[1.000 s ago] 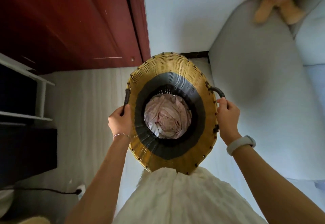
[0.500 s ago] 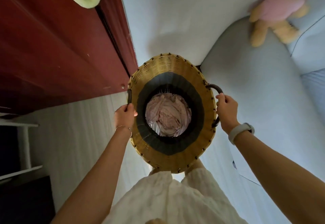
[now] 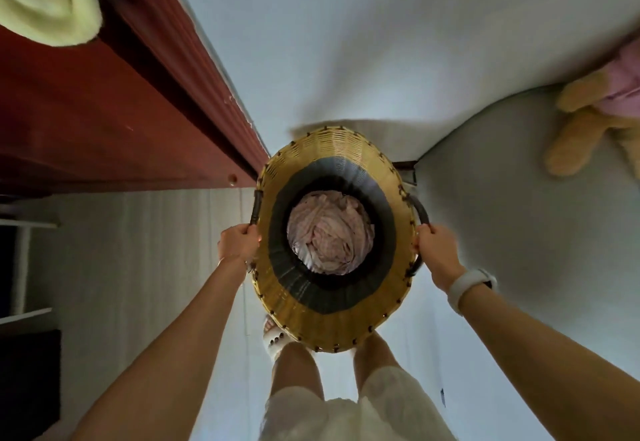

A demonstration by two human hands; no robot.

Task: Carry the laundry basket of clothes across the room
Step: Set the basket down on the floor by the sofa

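A tall woven laundry basket (image 3: 332,153), yellow with a dark band inside, hangs in front of me above the floor. Pinkish crumpled clothes (image 3: 329,232) lie at its bottom. My left hand (image 3: 239,243) is closed around the dark handle on the basket's left side. My right hand (image 3: 438,250), with a white band on the wrist, grips the dark loop handle on the right side. My legs and one sandalled foot show below the basket.
A dark red wooden door (image 3: 104,111) stands at the left, with a pale green cloth (image 3: 45,0) hanging at its top. A grey sofa (image 3: 519,215) with a tan plush toy (image 3: 581,132) fills the right. White shelving (image 3: 24,267) sits at the far left. A pale wall is ahead.
The basket has come closer to the wall and door corner. The view tilted, so the door looms larger at left, the plush toy slid right, and my legs now show below the basket.
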